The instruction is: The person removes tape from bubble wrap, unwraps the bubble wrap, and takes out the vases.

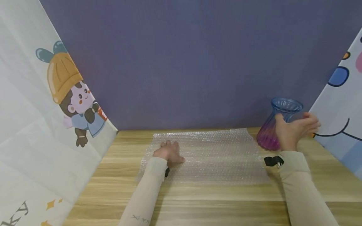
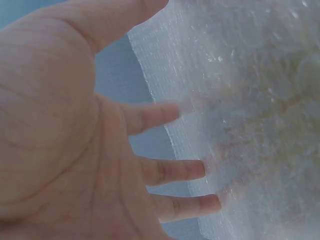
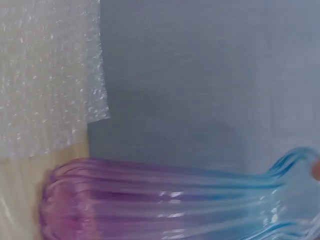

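Note:
A sheet of bubble wrap [image 1: 215,157] lies flat on the table, and my left hand [image 1: 169,153] rests over its left part with fingers spread. In the left wrist view the left fingers [image 2: 172,170] are straight and overlap the edge of the bubble wrap [image 2: 260,125]. A ribbed glass vase [image 1: 267,136], purple below and blue at its flared rim, stands right of the sheet. My right hand [image 1: 295,128] is in front of the vase, thumb and fingers apart, slightly blurred. The right wrist view shows the vase [image 3: 150,200] with a fingertip [image 3: 316,171] at its rim.
The wood-grain table [image 1: 203,207] runs back to a dark blue-grey panel [image 1: 186,62]. A white sheet with a cartoon figure [image 1: 82,97] borders the left side. Another printed white sheet [image 1: 336,110] borders the right, close behind the right hand.

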`<action>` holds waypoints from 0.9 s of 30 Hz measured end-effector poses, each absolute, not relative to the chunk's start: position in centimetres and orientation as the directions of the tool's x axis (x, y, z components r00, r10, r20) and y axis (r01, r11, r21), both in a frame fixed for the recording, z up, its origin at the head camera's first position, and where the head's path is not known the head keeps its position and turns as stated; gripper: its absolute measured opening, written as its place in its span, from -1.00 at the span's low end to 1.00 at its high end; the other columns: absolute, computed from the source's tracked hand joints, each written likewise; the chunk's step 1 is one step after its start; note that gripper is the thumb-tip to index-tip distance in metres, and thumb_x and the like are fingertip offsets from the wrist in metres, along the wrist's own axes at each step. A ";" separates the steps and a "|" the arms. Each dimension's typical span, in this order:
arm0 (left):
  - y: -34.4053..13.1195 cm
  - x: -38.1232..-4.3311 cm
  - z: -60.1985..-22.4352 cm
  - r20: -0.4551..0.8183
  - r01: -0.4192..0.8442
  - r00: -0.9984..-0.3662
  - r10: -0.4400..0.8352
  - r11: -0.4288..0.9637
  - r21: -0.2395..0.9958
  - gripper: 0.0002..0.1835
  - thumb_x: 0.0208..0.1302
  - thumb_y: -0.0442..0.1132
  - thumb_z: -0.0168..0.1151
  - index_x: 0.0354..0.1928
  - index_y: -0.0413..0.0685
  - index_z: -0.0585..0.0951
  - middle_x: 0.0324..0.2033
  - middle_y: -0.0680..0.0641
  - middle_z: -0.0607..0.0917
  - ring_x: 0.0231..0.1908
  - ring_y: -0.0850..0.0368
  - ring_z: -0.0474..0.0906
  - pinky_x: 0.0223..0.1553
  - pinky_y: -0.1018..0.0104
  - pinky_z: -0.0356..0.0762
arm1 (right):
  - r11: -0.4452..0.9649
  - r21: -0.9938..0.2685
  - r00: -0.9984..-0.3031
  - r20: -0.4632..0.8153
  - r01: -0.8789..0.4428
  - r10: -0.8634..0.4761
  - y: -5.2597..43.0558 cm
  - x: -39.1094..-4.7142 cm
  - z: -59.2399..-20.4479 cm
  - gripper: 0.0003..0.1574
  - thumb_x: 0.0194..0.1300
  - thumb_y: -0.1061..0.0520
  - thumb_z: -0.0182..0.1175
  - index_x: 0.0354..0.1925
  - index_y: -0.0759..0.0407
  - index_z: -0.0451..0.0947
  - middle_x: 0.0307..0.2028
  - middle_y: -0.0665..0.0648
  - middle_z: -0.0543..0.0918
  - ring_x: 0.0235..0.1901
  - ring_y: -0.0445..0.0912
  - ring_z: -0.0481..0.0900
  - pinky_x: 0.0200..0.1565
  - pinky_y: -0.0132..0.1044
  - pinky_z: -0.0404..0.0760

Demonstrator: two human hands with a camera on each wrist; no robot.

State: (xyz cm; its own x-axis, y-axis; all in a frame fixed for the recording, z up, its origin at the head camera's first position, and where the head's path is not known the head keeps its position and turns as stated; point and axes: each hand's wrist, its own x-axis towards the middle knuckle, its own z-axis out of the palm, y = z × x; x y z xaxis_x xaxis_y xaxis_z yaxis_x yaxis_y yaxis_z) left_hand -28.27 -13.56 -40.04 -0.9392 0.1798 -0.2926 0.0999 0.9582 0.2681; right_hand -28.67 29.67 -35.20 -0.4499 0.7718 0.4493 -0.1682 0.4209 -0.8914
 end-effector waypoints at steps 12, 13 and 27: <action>-13.8 -27.6 -40.0 -0.297 0.103 -0.934 0.197 0.947 0.304 0.02 0.28 0.24 0.35 0.61 0.00 0.11 0.59 -0.40 0.00 0.55 -0.47 -0.06 0.30 -0.56 0.28 | 0.613 -0.576 -0.252 0.806 -0.540 0.535 23.3 -26.7 -32.8 -0.77 0.09 0.31 0.14 -0.30 0.44 0.33 -0.27 -0.26 0.25 -0.16 -0.38 0.18 0.17 -0.41 0.08; -13.8 -27.5 -39.9 -0.300 0.106 -0.932 0.202 0.946 0.307 0.00 0.30 0.23 0.33 0.61 -0.02 0.11 0.59 -0.40 0.00 0.55 -0.48 -0.07 0.31 -0.57 0.25 | 0.627 -0.567 -0.286 0.819 -0.534 0.498 23.1 -27.0 -33.2 -0.74 0.11 0.30 0.16 -0.27 0.49 0.38 -0.30 -0.26 0.31 -0.17 -0.38 0.23 0.18 -0.44 0.14; -13.4 -27.9 -38.9 -0.130 0.145 -0.974 0.186 0.951 0.272 -0.11 0.30 0.12 0.35 0.56 -0.04 0.24 0.57 -0.35 0.13 0.56 -0.39 0.02 0.44 -0.49 0.09 | 0.767 -0.507 -0.761 0.647 -0.393 0.038 21.2 -28.4 -36.1 -0.56 0.30 0.21 0.26 0.10 0.38 0.51 0.03 0.38 0.60 0.08 0.28 0.49 0.11 0.23 0.48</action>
State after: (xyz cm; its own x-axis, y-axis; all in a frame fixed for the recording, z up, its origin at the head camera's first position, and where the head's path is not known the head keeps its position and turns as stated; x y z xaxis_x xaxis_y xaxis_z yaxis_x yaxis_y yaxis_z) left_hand -27.95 -13.40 -38.87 -0.9741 0.1855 -0.1296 0.1450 0.9513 0.2719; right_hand -28.38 21.22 -36.08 -0.7615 0.0378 0.6471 -0.3929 0.7672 -0.5071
